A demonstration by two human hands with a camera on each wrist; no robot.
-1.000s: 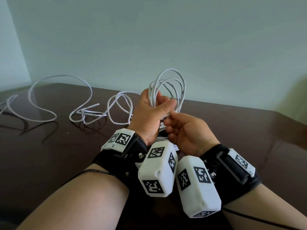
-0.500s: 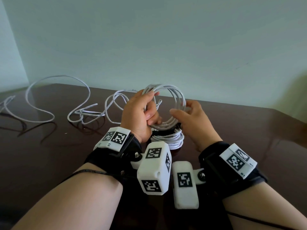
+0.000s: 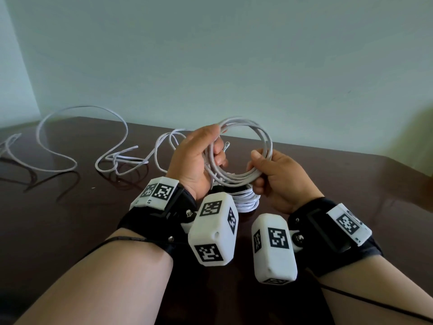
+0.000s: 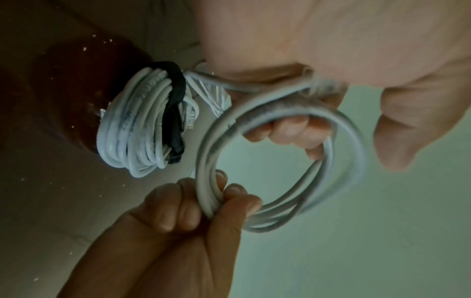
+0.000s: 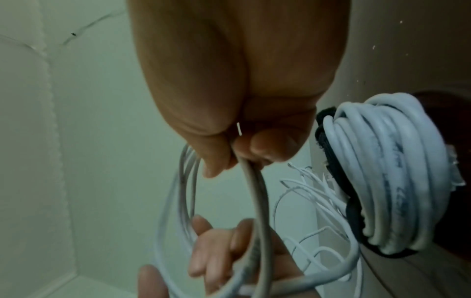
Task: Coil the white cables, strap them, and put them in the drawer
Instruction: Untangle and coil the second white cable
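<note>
A small coil of white cable point(image 3: 266, 137) hangs in the air above the dark table point(image 3: 70, 219). My left hand point(image 3: 212, 151) grips its left side, fingers curled through the loops. On the right side, my right hand point(image 3: 260, 170) pinches the strands between thumb and fingers. One cut cable end point(image 3: 226, 145) sticks out by the left fingers. In the left wrist view the coil point(image 4: 353, 141) shows as a ring between both hands. The right wrist view has the pinched strand point(image 5: 257, 193). No strap is on this coil.
Below the hands a finished white coil point(image 3: 247, 201) lies on the table, bound with a black strap point(image 4: 175, 104); the same coil point(image 5: 387, 171) fills the right wrist view's right side. Loose white cables point(image 3: 77, 158) sprawl over the table's far left. A pale wall stands behind.
The coil has gone from standing upright in my left hand to a rounder ring held lower. My right hand has moved from under the coil to its right side.
</note>
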